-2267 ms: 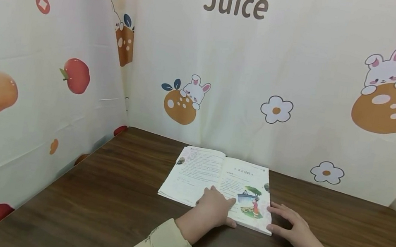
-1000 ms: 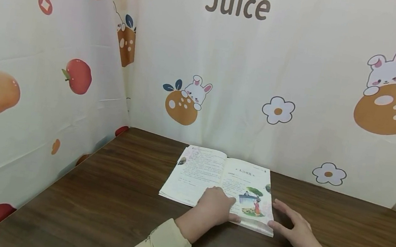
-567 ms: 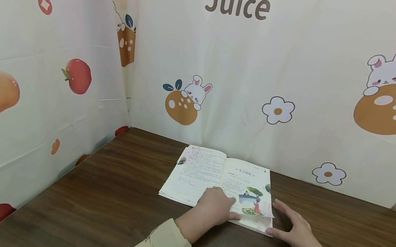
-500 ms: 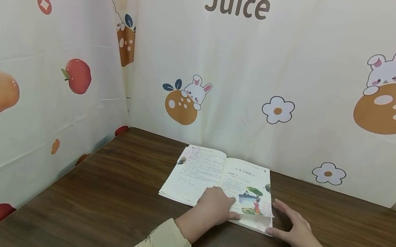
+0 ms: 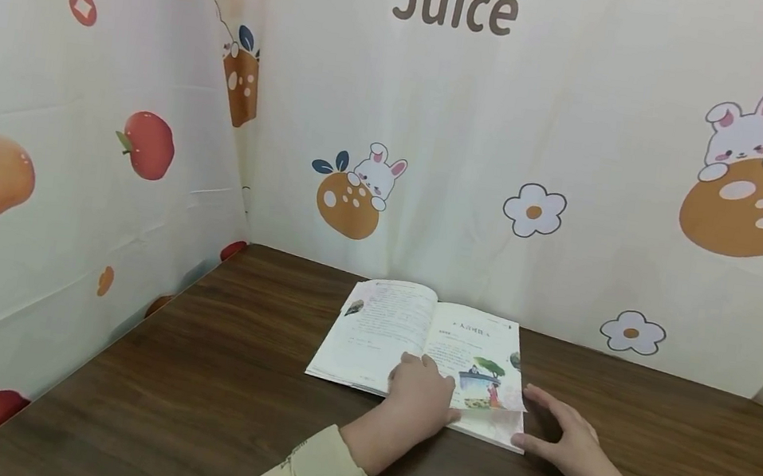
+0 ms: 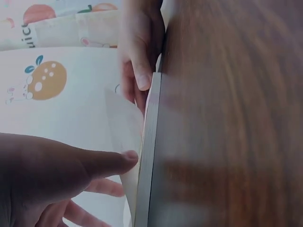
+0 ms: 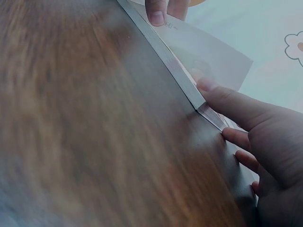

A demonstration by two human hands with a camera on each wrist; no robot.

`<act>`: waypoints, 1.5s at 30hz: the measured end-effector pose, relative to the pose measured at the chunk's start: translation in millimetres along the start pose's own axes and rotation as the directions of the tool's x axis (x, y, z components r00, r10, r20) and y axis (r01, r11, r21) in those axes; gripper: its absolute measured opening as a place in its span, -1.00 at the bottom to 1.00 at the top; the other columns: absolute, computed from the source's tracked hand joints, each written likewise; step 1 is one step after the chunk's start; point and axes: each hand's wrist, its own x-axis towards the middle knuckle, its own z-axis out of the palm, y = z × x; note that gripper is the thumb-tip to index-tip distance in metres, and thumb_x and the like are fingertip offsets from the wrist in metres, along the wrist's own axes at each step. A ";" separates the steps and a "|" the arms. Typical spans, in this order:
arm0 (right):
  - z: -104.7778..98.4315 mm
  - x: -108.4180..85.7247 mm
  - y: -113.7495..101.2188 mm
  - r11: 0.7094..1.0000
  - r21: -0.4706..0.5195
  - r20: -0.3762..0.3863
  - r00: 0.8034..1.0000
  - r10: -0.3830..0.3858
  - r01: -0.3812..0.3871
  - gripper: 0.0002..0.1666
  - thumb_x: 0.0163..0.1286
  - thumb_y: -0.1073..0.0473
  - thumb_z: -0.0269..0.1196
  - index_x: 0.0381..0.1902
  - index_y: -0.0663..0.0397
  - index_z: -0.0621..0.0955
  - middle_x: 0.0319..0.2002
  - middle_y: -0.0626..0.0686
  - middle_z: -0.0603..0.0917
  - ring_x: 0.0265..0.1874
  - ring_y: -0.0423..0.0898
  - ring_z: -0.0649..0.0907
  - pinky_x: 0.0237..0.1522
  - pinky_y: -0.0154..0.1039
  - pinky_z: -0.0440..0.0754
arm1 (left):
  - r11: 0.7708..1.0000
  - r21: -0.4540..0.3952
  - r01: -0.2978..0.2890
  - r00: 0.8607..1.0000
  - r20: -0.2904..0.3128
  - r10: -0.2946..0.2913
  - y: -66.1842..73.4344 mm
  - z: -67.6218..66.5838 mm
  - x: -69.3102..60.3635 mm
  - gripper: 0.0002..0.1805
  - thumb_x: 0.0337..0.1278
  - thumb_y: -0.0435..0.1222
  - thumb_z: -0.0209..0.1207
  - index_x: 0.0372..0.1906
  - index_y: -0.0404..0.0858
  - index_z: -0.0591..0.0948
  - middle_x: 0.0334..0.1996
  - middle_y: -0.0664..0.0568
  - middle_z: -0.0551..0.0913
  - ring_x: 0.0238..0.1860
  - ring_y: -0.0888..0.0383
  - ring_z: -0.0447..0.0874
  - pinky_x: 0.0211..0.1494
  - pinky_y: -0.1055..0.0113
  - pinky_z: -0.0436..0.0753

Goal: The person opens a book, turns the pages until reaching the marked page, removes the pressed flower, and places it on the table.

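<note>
An open book (image 5: 375, 342) with printed text lies on the brown table against the back curtain. Its right page (image 5: 480, 339) carries a coloured picture, and the lower right corner is raised off the pages below. My left hand (image 5: 420, 396) lies across the lower middle of the book. Its fingers are over the right page and its thumb is at the raised bottom edge, pinching the page (image 7: 215, 52). At the book's lower right corner rests my right hand (image 5: 567, 443), its thumb touching the corner and its relaxed fingers along the side edge.
Brown wooden table (image 5: 190, 374) surrounds the book on the left, right and front. A pale printed curtain (image 5: 469, 121) with fruit, rabbits and flowers stands at the back and along the left side.
The right page's lower corner has risen from flat and exposes the page beneath. My left hand has shifted slightly right, its thumb now mostly under the page edge. My right hand barely moved.
</note>
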 end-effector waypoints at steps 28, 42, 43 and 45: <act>0.6 1.2 0.0 1.000 -0.013 0.005 1.000 0.022 -0.022 -0.08 0.01 -0.19 0.39 0.26 0.10 0.37 0.23 0.30 0.35 0.20 0.34 0.20 0.01 0.39 -0.01 | 0.973 0.055 -0.226 0.682 -0.704 0.198 -7.9 -8.2 -2.9 -0.75 0.23 -0.17 0.09 -0.02 0.05 0.63 -0.35 0.13 0.59 -0.36 0.21 0.50 -0.51 0.40 0.41; -0.8 1.0 -0.1 1.000 0.001 0.017 1.000 0.024 -0.024 -0.10 0.04 -0.17 0.37 0.27 0.10 0.35 0.23 0.31 0.34 0.21 0.34 0.18 0.03 0.38 -0.06 | 0.968 0.045 -0.246 0.611 -0.768 0.191 -13.5 -7.0 2.0 -0.80 0.20 -0.24 0.10 -0.09 -0.02 0.59 -0.36 0.14 0.59 -0.38 0.22 0.52 -0.53 0.43 0.39; -0.8 1.1 -0.1 1.000 -0.001 0.019 0.999 0.026 -0.026 -0.09 0.04 -0.18 0.37 0.27 0.10 0.35 0.23 0.31 0.34 0.21 0.34 0.18 0.03 0.38 -0.06 | 0.967 0.042 -0.253 0.612 -0.767 0.193 -13.6 -7.2 1.9 -0.80 0.20 -0.24 0.10 -0.09 -0.02 0.58 -0.35 0.14 0.59 -0.38 0.22 0.51 -0.54 0.42 0.39; -0.5 1.1 -0.1 1.000 -0.003 0.022 0.999 0.031 -0.031 -0.09 0.04 -0.19 0.37 0.27 0.10 0.35 0.23 0.32 0.33 0.21 0.34 0.18 0.03 0.39 -0.06 | 0.966 0.041 -0.257 0.613 -0.765 0.195 -14.0 -7.8 1.3 -0.80 0.21 -0.24 0.11 -0.08 -0.02 0.58 -0.34 0.13 0.59 -0.38 0.22 0.50 -0.54 0.43 0.38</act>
